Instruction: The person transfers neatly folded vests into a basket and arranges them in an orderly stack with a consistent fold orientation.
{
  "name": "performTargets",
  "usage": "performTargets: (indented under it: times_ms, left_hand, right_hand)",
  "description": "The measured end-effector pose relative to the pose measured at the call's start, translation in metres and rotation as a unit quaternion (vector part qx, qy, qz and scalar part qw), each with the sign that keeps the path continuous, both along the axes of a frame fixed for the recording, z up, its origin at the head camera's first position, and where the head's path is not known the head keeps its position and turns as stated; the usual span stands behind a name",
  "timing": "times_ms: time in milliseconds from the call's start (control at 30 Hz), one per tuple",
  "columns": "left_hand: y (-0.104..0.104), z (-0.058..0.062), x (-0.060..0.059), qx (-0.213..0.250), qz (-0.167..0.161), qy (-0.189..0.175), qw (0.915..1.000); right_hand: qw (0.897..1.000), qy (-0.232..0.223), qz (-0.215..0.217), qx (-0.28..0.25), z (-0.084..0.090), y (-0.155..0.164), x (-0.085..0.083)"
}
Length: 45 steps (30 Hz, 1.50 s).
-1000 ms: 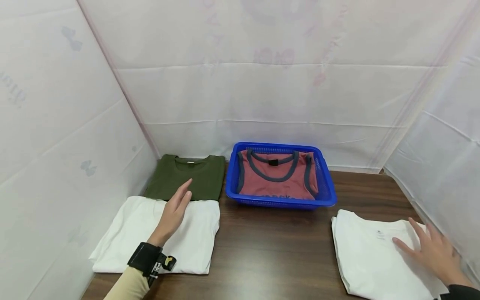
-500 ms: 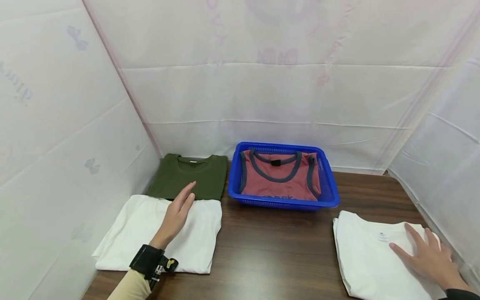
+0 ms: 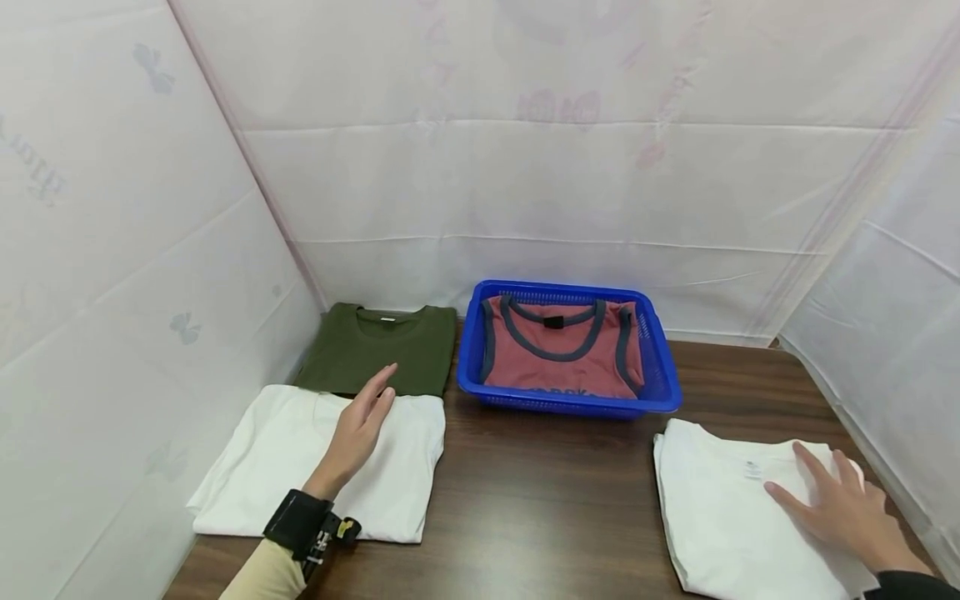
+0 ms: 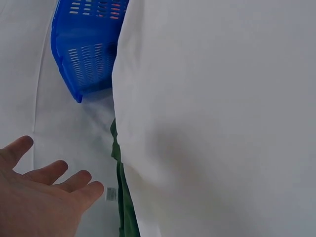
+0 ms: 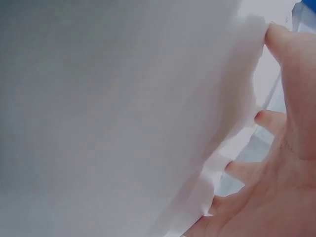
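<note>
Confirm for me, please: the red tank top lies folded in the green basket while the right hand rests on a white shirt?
Not quite: the basket is blue, as the head view shows. The red tank top does lie folded in it, and the right hand rests on the white shirt.

Soft matt cloth shirts, glossy perforated plastic basket, smooth dark wood-grain table.

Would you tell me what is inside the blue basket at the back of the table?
The blue basket holds a folded red tank top with dark grey trim and a small black label. Whether anything lies beneath it cannot be seen; the top covers the basket's floor.
</note>
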<state>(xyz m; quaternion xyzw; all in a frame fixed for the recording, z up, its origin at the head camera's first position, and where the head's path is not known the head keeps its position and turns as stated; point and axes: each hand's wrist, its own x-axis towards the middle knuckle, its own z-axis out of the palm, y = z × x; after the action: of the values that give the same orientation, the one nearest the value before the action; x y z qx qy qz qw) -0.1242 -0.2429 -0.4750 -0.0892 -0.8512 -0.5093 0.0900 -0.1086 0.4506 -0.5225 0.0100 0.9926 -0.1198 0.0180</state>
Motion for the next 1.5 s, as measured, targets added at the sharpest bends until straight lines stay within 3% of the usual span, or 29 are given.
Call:
performTargets:
  times_ms: [333, 633, 867, 1233, 1500]
  left_hand:
    - [0.003, -0.002, 0.003, -0.011, -0.004, 0.006, 0.9999]
    - [0.007, 0.001, 0.002, -0.007, -0.007, 0.02, 0.9998]
    - [0.007, 0.001, 0.004, -0.002, -0.007, 0.02, 0.9998]
    - [0.012, 0.002, 0.008, 0.017, -0.01, 0.022, 0.9996]
    - [0.017, 0.002, 0.012, 0.019, -0.019, 0.019, 0.9995]
  right_hand:
    - [0.996, -0.091, -0.005, 0.014, 0.012, -0.021, -0.001]
    - [0.992, -0.126, -0.022, 0.021, 0.023, -0.038, -0.007]
    - [0.992, -0.128, -0.01, 0.02, 0.026, -0.053, -0.01]
    - [0.991, -0.133, -0.024, 0.019, 0.029, -0.086, -0.012]
    - [0.992, -0.129, -0.004, 0.01, 0.031, -0.104, -0.016]
